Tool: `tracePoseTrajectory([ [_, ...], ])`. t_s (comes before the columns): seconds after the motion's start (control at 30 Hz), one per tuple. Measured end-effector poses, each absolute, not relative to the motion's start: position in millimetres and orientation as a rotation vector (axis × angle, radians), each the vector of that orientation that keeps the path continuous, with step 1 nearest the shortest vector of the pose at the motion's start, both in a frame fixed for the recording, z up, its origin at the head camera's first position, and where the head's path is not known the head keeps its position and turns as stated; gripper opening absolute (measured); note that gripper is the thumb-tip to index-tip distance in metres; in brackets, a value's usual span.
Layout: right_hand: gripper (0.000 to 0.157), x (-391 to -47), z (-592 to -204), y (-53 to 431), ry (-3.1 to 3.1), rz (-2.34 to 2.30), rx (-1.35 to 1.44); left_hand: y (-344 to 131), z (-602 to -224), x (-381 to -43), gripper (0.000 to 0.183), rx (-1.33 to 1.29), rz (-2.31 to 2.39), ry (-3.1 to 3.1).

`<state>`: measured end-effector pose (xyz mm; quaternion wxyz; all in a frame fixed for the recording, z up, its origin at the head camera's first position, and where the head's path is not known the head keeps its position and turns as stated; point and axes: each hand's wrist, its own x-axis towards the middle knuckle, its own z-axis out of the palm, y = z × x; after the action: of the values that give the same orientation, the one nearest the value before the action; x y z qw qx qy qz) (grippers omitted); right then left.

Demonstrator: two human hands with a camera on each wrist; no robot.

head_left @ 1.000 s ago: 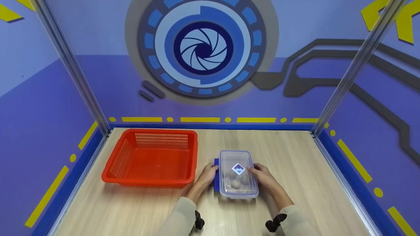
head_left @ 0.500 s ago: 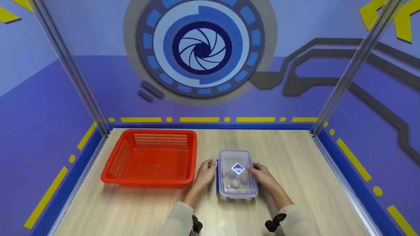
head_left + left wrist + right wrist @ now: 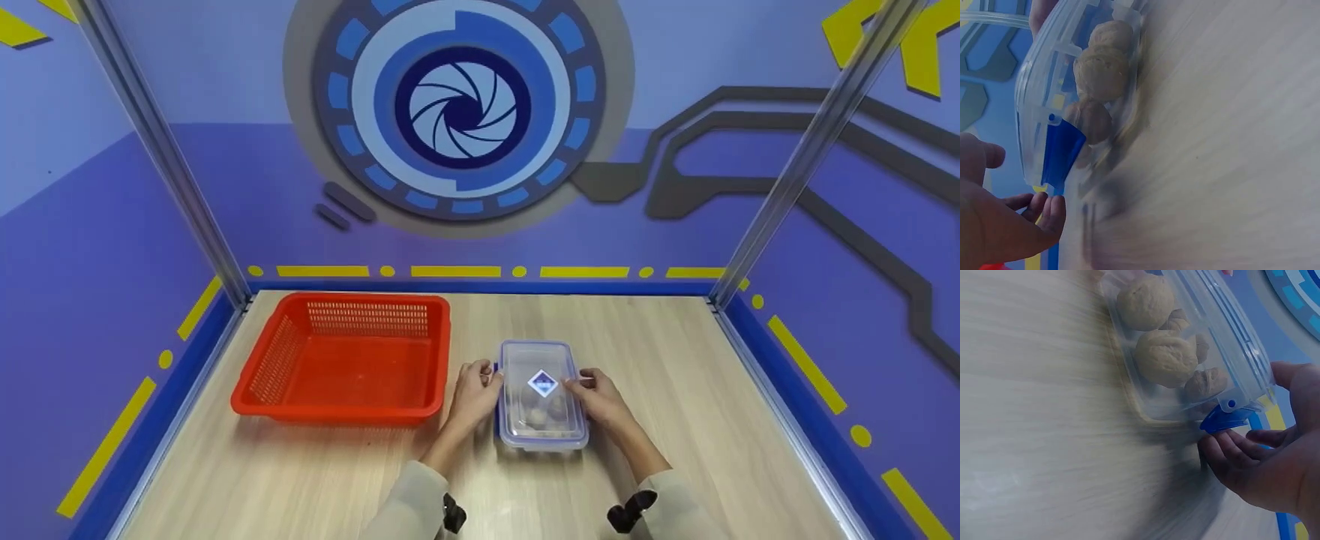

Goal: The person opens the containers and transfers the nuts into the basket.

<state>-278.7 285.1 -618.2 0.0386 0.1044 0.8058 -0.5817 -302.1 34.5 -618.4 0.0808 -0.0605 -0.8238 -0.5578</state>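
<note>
A clear food container (image 3: 540, 427) with a lid and a diamond label (image 3: 544, 383) stands on the table. Several walnuts (image 3: 1166, 357) lie inside it. My left hand (image 3: 472, 394) is at its left side; the left wrist view shows the thumb apart from the lid and loosely bent fingers just by the blue latch (image 3: 1061, 153), which slants outward. My right hand (image 3: 604, 401) holds the right side. Its thumb rests on the lid edge and its fingers touch the underside of the other blue latch (image 3: 1223, 419), which also slants outward.
A red plastic basket (image 3: 360, 415) with slotted walls stands left of the container, close to my left hand. Printed blue panels (image 3: 225, 165) and metal posts (image 3: 169, 157) enclose the wooden table (image 3: 637, 337) at the back and sides.
The left latch, which stuck out widely, has swung down beside the container. My left hand has let go of it and shifted slightly. The right hand stays nearly still.
</note>
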Motion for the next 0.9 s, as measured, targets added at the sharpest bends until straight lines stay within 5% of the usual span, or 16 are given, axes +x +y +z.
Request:
tracePoseTrajectory([
  [0.47, 0.036, -267.9, -594.8, 297.9, 2.682, -1.706, 0.262, 34.8, -603.1, -293.6, 0.037, -0.258, -1.639, -2.57],
  [0.9, 0.034, -261.6, -587.1, 287.6, 2.575, -1.616, 0.179, 35.9, -600.6, -288.3, 0.038, -0.234, -1.642, -2.645],
])
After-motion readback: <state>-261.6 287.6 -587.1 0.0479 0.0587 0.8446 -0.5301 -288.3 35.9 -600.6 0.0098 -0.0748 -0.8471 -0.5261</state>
